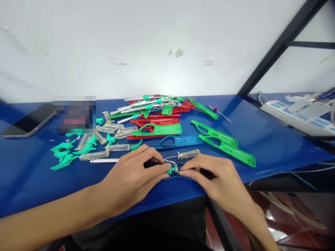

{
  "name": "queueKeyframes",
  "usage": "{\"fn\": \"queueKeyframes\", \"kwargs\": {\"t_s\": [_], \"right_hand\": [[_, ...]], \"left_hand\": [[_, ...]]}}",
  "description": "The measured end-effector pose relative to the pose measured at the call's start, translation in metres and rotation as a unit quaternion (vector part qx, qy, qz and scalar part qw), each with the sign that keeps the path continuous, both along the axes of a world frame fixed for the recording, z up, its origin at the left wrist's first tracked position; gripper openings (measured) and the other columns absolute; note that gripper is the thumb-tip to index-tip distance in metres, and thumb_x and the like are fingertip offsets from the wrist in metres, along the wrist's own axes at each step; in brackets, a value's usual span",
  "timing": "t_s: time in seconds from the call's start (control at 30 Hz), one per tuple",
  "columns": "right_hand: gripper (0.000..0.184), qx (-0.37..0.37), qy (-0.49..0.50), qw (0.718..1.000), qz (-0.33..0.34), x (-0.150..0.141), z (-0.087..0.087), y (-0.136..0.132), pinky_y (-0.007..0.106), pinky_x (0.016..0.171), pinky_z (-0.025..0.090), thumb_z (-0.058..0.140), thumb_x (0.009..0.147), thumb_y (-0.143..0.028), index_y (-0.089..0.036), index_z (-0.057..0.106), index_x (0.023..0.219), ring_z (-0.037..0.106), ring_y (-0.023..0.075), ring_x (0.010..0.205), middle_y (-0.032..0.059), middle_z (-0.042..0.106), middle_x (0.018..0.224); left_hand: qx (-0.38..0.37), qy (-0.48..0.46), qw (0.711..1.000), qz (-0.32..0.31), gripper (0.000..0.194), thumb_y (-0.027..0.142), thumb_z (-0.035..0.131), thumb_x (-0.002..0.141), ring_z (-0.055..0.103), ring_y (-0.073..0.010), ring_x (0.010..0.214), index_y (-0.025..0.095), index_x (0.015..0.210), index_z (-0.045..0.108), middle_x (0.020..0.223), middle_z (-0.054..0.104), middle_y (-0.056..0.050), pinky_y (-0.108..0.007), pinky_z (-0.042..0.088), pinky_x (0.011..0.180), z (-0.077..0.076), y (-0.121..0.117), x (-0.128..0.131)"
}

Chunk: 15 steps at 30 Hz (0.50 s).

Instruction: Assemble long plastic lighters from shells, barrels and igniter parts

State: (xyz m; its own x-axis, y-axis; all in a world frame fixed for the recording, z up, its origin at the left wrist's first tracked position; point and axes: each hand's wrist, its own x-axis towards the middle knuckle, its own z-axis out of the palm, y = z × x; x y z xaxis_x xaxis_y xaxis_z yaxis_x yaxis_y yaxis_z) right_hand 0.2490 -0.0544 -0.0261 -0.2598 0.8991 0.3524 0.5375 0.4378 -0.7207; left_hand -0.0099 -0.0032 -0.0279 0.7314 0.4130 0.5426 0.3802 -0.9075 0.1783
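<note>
Near the table's front edge, my left hand has thumb and fingers closed on a small teal lighter trigger. A silver metal tube sticks out to the left from under that hand. Opposite it, my right hand pinches by the thin white wires and a small dark part at the trigger's right end. Exactly what sits between its fingertips is hidden. Below both hands shows the edge of a blue lighter shell. Just behind them lies a clear fuel tank.
Clear tanks and teal triggers are scattered at left, by a phone. A pile of metal tubes stands at the back. Green shell halves lie at right, a blue shell mid-table. A black frame rises on the right.
</note>
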Motion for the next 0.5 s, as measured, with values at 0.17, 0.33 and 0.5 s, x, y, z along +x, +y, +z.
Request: {"fn": "queueKeyframes", "kwargs": {"t_s": [0.17, 0.33, 0.5], "right_hand": [[0.009, -0.022, 0.000, 1.000, -0.005, -0.0010, 0.0023, 0.0010, 0.019, 0.078, 0.053, 0.077, 0.100, -0.025, -0.028, 0.076, 0.091, 0.073, 0.0101, 0.079, -0.0094, 0.080, 0.088], [0.013, -0.036, -0.002, 0.999, -0.009, -0.0028, 0.0037, 0.0030, 0.018, 0.075, 0.050, 0.078, 0.099, -0.025, -0.028, 0.073, 0.088, 0.069, 0.0085, 0.077, -0.0106, 0.078, 0.087], [0.009, -0.025, 0.000, 1.000, -0.004, -0.0020, 0.0034, 0.0013, 0.019, 0.075, 0.050, 0.076, 0.101, -0.029, -0.029, 0.074, 0.092, 0.066, 0.0089, 0.075, -0.0101, 0.077, 0.088]], "left_hand": [[-0.005, -0.001, 1.000, -0.003, 0.016, 0.018, 0.061, 0.108, 0.061, -0.0198, 0.088, 0.020, 0.118, 0.073, 0.104, 0.067, -0.007, -0.033, 0.053, 0.077, 0.0001, 0.0005, 0.0004], [-0.004, -0.002, 1.000, -0.003, 0.016, 0.017, 0.061, 0.108, 0.061, -0.0201, 0.088, 0.019, 0.118, 0.073, 0.105, 0.068, -0.008, -0.033, 0.054, 0.077, 0.0015, -0.0007, -0.0006], [-0.007, -0.002, 1.000, -0.004, 0.019, 0.017, 0.061, 0.108, 0.062, -0.0206, 0.090, 0.020, 0.122, 0.073, 0.105, 0.069, -0.008, -0.035, 0.055, 0.079, 0.0016, -0.0015, -0.0010]]}}
